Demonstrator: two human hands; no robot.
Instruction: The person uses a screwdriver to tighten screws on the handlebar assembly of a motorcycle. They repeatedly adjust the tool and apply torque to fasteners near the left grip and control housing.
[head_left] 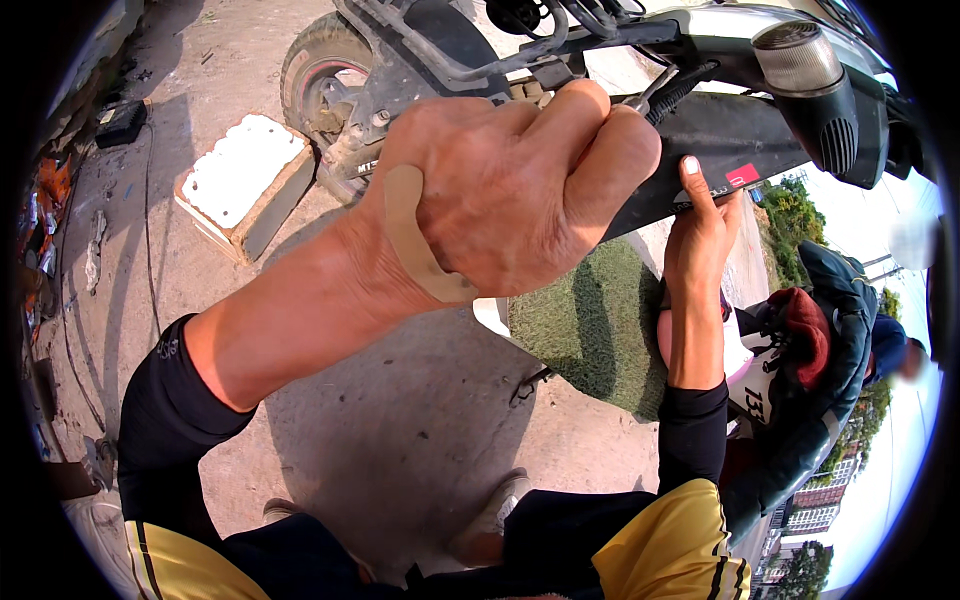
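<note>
My left hand (510, 190), with a tan adhesive strip across its back near the wrist, is closed in a fist in front of the motorcycle. Its fingertips are turned away, so what they grip is hidden. A thin metal rod (657, 86) shows just beyond the knuckles; whether it is in the fist I cannot tell. To the right, my right hand (704, 235) grips the lower edge of a long black plastic panel (735, 130), thumb on its face beside a red label. A turn signal with a clear ribbed lens (798, 60) sits above the panel.
The motorcycle's wheel (325, 75) stands at the far left. Near it lies a block with a white top (245, 165). A green turf mat (590, 320) is below my hands. On the right, a person in a dark jacket (845, 320) is beside a white vehicle (750, 385).
</note>
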